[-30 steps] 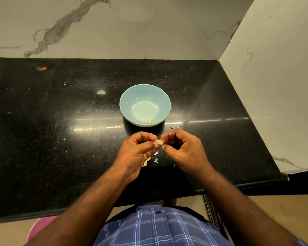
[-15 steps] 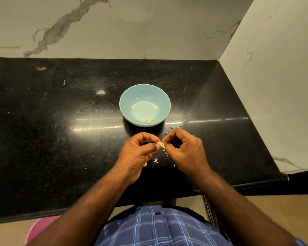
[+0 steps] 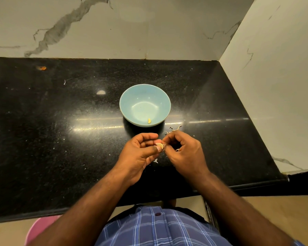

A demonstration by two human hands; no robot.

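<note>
Pinching one pale clove (image 3: 159, 145) together, left hand (image 3: 140, 155) and right hand (image 3: 185, 153) hover near the bowl (image 3: 127, 110).

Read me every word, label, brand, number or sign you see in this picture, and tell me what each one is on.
No readable text anywhere.
The blue bowl is plain; the black counter shows only specks and peel scraps; the marble wall has only grey veins; the checked shirt only its pattern.
The pale clove pinched between left hand and right hand bears no mark.
</note>
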